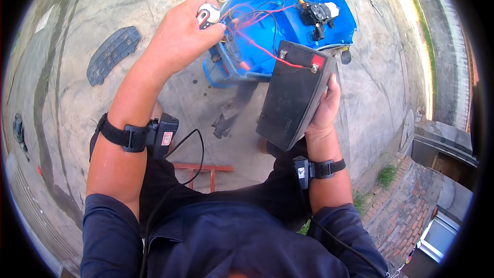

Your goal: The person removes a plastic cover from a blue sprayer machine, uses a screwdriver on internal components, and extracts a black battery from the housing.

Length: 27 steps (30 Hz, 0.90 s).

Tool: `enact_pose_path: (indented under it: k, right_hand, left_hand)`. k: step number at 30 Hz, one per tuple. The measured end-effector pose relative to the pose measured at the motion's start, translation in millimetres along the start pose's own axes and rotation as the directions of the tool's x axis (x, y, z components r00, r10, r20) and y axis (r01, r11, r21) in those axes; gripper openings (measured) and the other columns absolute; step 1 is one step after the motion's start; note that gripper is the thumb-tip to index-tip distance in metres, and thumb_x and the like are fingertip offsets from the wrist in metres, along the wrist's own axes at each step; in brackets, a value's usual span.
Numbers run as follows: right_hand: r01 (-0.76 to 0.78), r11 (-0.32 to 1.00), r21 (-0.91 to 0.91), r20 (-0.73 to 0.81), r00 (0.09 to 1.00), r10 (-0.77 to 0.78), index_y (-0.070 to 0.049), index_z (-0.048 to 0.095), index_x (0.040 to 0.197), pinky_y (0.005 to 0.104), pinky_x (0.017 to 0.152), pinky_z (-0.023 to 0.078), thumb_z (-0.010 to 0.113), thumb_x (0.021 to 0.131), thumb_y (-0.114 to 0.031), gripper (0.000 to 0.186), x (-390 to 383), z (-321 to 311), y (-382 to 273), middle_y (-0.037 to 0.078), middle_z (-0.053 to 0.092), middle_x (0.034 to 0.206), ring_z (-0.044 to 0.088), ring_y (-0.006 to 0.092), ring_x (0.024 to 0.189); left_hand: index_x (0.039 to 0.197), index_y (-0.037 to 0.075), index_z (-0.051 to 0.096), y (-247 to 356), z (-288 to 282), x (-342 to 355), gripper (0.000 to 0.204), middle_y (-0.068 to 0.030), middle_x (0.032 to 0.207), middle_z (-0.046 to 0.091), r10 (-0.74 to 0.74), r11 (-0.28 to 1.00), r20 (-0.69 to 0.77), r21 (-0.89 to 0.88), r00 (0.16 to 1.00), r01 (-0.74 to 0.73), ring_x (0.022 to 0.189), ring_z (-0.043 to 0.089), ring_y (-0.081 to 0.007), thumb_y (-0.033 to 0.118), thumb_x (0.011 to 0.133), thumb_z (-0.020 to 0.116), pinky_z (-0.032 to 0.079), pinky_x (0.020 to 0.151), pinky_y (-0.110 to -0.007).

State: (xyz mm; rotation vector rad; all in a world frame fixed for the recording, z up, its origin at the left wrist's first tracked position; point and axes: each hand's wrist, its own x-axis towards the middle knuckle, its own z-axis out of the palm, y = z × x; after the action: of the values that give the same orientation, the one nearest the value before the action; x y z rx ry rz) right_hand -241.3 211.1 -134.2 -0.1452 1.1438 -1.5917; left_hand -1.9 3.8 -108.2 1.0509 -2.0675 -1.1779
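My right hand (325, 104) grips a black box-shaped battery (294, 92) from its right side and holds it tilted above the ground. A red wire (267, 52) runs from the terminal beside the battery's red patch to the blue plastic housing (285, 33). At the housing's left edge, my left hand (185, 36) is closed on a small white rounded piece (208, 15) with red and dark marks; its kind I cannot make out. Several red and dark wires lie tangled beside that hand. Inside the housing's right part sits a black motor-like unit (319, 14).
A dark curved plastic panel (114, 54) lies on the concrete at left. A red metal frame (206, 168) stands between my legs. A dark tool (19, 129) is at far left, a small metal tool (375, 7) at upper right. Brickwork (396, 221) borders the lower right.
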Motion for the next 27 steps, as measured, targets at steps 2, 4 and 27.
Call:
enact_pose_path:
  k: [2,4,27]
  right_hand:
    - [0.004,1.000,0.001,0.012,1.000,-0.004,-0.001,0.053,0.147,0.0472,0.099,0.057,0.040,0.100,-0.066,0.081,0,0,0,0.021,0.064,0.137,0.067,0.0353,0.118]
    - [0.007,1.000,0.001,0.024,1.000,-0.007,-0.001,0.053,0.147,0.0471,0.099,0.057,0.040,0.100,-0.066,0.080,-1,0,0,0.021,0.064,0.137,0.067,0.0353,0.118]
    - [0.012,1.000,0.006,0.050,0.999,-0.013,0.000,0.055,0.144,0.0468,0.101,0.056,0.043,0.102,-0.062,0.075,-7,11,-2,0.021,0.065,0.135,0.067,0.0360,0.118]
  left_hand:
    - [0.109,0.007,0.064,0,0,0,0.029,-0.0045,0.084,0.066,-0.003,1.000,0.002,-0.003,1.000,0.003,0.078,0.061,-0.0138,0.021,0.086,0.075,0.050,0.070,-0.031]
    - [0.110,0.007,0.064,-1,0,1,0.029,-0.0048,0.085,0.067,-0.012,1.000,0.012,-0.007,1.000,0.012,0.078,0.061,-0.0138,0.021,0.087,0.075,0.050,0.070,-0.030]
    - [0.108,0.007,0.064,-2,1,0,0.028,-0.0015,0.081,0.062,-0.022,1.000,-0.005,-0.011,1.000,0.022,0.074,0.055,-0.0113,0.020,0.086,0.074,0.046,0.066,-0.029]
